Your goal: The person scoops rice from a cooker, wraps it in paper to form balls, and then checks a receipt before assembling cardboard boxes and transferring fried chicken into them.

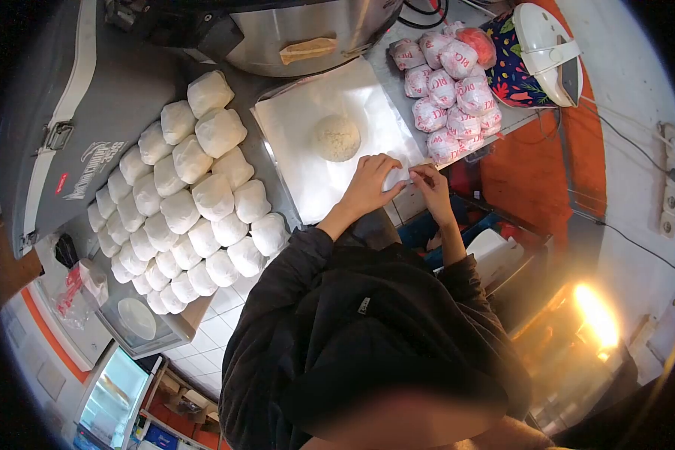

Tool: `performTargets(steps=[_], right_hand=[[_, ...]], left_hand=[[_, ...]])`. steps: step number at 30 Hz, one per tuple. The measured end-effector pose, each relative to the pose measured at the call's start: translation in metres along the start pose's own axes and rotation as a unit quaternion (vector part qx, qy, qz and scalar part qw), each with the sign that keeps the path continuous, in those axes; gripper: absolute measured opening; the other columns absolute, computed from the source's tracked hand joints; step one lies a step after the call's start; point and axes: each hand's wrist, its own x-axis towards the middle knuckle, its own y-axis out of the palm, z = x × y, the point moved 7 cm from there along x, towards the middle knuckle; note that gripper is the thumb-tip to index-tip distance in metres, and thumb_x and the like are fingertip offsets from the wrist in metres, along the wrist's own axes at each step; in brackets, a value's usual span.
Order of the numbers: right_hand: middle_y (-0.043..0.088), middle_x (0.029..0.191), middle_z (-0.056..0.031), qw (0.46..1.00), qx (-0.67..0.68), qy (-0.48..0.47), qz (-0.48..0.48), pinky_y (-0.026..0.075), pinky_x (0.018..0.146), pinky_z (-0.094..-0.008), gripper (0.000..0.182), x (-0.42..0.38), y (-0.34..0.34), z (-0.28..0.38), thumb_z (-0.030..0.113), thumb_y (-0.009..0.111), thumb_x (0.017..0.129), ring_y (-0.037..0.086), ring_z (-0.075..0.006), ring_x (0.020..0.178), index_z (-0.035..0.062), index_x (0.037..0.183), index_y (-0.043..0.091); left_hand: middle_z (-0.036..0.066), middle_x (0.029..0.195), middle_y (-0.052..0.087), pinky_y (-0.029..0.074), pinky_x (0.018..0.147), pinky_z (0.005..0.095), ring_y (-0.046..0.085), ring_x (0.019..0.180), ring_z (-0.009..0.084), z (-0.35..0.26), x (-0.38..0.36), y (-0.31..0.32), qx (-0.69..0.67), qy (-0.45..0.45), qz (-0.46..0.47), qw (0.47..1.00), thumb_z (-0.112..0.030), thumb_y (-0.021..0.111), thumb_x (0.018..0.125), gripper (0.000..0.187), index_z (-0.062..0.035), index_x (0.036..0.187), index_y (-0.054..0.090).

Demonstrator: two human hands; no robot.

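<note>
A round floury dough ball [336, 137] lies on a white sheet [307, 112] spread over the metal counter. My left hand [371, 186] rests on the near right corner of that sheet, its fingers curled over the edge. My right hand [430, 186] is close beside it and pinches the same corner between thumb and fingertips. The two hands almost touch, about a hand's width from the dough ball. Black sleeves cover both my arms.
Several white wrapped dough portions [195, 195] lie in rows to the left. A pile of bags with red print [446, 82] sits at the right, beside a white appliance lid [547, 45]. A steel machine [307, 30] stands behind; a grey case [75, 112] is at far left.
</note>
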Motion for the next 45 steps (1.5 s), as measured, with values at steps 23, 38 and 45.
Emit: performTargets(steps=[23,38,45], right_hand=[[0.057,0.096,-0.0067,0.999,-0.052,-0.006,-0.011,0.049,0.074,-0.0245,0.019,-0.005,0.005,0.019,0.015,0.067,0.089,0.059,-0.0123,0.084,-0.0024,0.096,0.068],[0.055,0.095,-0.0064,0.997,-0.076,-0.027,-0.003,0.047,0.068,-0.0243,0.018,-0.005,0.010,0.027,0.015,0.069,0.086,0.057,-0.0113,0.079,-0.0002,0.096,0.068],[0.056,0.096,-0.0070,0.996,-0.086,-0.030,-0.003,0.047,0.068,-0.0243,0.018,-0.006,0.011,0.032,0.014,0.068,0.086,0.056,-0.0119,0.077,-0.0002,0.096,0.068]], left_hand=[[0.006,0.103,0.061,0.030,0.092,0.0363,0.055,0.101,0.0212,0.012,-0.003,0.001,-0.053,-0.033,-0.012,0.998,-0.020,0.068,0.083,0.025,-0.0086,0.104,0.060],[0.004,0.097,0.065,0.035,0.090,0.0357,0.060,0.096,0.0199,0.008,-0.006,-0.002,-0.068,-0.046,-0.029,0.996,-0.020,0.076,0.077,0.026,-0.0086,0.097,0.062],[0.009,0.089,0.068,0.050,0.079,0.0314,0.066,0.083,0.0238,0.016,-0.004,-0.005,-0.161,-0.089,-0.035,0.982,-0.015,0.077,0.075,0.023,-0.0018,0.089,0.065]])
